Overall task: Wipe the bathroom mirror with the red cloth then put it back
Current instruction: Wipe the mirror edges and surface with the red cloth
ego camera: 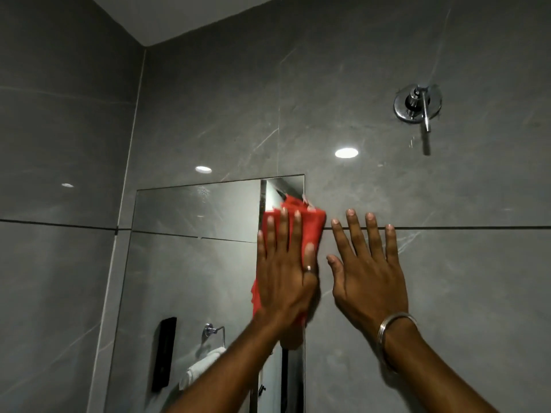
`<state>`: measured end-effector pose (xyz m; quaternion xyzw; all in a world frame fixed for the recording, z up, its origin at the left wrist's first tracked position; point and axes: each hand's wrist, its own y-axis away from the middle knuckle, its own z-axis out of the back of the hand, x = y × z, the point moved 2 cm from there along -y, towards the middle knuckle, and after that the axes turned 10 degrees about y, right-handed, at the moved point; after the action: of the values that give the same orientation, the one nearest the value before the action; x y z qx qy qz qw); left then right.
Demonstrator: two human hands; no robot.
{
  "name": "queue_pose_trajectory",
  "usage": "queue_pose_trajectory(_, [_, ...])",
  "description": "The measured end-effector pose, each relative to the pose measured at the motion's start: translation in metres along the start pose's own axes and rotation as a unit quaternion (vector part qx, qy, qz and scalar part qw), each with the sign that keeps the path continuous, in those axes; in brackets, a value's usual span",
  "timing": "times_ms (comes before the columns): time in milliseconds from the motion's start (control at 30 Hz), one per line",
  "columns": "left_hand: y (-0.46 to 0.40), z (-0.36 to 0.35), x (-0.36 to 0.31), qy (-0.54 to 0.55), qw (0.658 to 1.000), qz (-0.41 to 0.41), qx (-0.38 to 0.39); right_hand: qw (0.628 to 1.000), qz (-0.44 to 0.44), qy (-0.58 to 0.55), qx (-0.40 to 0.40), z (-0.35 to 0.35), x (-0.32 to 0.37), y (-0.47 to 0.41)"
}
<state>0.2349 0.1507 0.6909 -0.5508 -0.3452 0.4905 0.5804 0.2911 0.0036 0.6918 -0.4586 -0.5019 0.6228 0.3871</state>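
Two hands, bare to frame edge along both forearms [432, 377].
Left hand [283, 281]: one narrow silver-coloured ring [309, 267] low on thumb, catching light; detail too small to tell.
Right hand [369, 278]: plain round metal bangle [396, 321] just below hand at wrist, silver-grey, polished, thin, unmarked.
Fingernails [351, 212] on both hands short, trimmed, pale, unpainted.

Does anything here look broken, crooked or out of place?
Nothing stands out. The left hand presses a red cloth flat against the mirror at its right edge, the right hand rests flat on the grey tile wall, and the chrome valve handle points downward.
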Motion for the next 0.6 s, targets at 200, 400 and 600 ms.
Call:
queue_pose_trajectory(200, [-0.103,0.021,0.0,-0.04,0.999,0.001,-0.008,1.0,0.003,0.003,-0.001,-0.003,0.0,0.002])
queue_pose_trajectory(400, [-0.081,0.009,0.006,-0.048,0.998,0.01,-0.042,1.0,-0.011,0.014,-0.011,-0.006,0.003,0.007])
queue_pose_trajectory(600, [0.027,-0.004,0.016,-0.008,0.997,0.043,-0.056,1.0,-0.021,0.01,-0.013,-0.011,0.013,0.031])
